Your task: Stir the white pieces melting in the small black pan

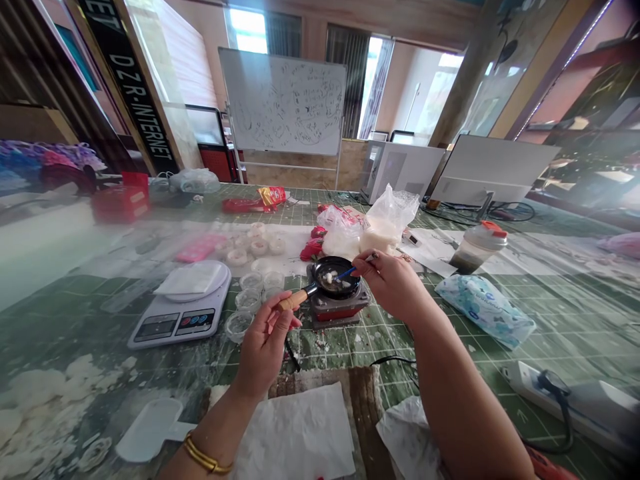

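My left hand (270,331) is closed round the wooden handle of a small black frying pan (316,285). The pan rests on a small hot plate with a red body (340,313). In the pan lie whitish lumps (330,275) in what looks like clear liquid. My right hand (383,277) pinches a thin blue stick (347,273), its lower end down in the pan; the kind of tool I cannot make out. Several clear round cups (249,300) stand just left of the pan.
A white digital scale (185,307) sits to the left, with white flakes (55,400) nearer me. Plastic bags of pale material (385,230) stand behind the pan. To the right are a shaker bottle (479,248), a tissue pack (485,310) and a power strip (570,400).
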`<state>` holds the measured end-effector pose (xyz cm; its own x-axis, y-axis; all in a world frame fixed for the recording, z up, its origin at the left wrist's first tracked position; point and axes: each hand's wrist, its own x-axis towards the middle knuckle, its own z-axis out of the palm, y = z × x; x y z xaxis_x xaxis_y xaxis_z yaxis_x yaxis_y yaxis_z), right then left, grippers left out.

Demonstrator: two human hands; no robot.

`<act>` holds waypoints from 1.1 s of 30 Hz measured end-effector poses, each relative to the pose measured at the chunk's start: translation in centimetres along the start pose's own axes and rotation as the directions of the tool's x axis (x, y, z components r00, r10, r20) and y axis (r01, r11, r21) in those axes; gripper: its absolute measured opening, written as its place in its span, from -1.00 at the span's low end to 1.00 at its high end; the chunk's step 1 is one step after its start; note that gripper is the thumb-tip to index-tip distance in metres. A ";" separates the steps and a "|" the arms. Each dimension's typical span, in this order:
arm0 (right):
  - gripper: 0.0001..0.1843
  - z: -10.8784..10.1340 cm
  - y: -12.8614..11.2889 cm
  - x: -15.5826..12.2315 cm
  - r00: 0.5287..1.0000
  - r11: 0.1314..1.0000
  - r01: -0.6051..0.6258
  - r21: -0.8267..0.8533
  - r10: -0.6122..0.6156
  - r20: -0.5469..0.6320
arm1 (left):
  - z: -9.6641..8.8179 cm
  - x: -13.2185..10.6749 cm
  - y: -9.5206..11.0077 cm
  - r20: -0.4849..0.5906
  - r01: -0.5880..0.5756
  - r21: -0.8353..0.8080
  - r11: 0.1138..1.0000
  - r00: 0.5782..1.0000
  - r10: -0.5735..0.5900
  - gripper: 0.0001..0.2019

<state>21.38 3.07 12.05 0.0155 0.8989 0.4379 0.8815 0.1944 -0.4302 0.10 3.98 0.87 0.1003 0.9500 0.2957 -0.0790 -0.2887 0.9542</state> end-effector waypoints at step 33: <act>-0.74 -0.7 0.4 -0.1 0.998 0.989 -0.063 -0.132 0.060 -0.023 | -1.3 0.6 1.9 -0.260 -0.208 0.032 0.978 0.943 0.209 -0.56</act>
<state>22.07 2.80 12.35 0.0795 0.8997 0.4292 0.9333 0.0841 -0.3492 -1.31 4.20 2.80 -0.1799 0.8662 0.4663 -0.0660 -0.4836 0.8728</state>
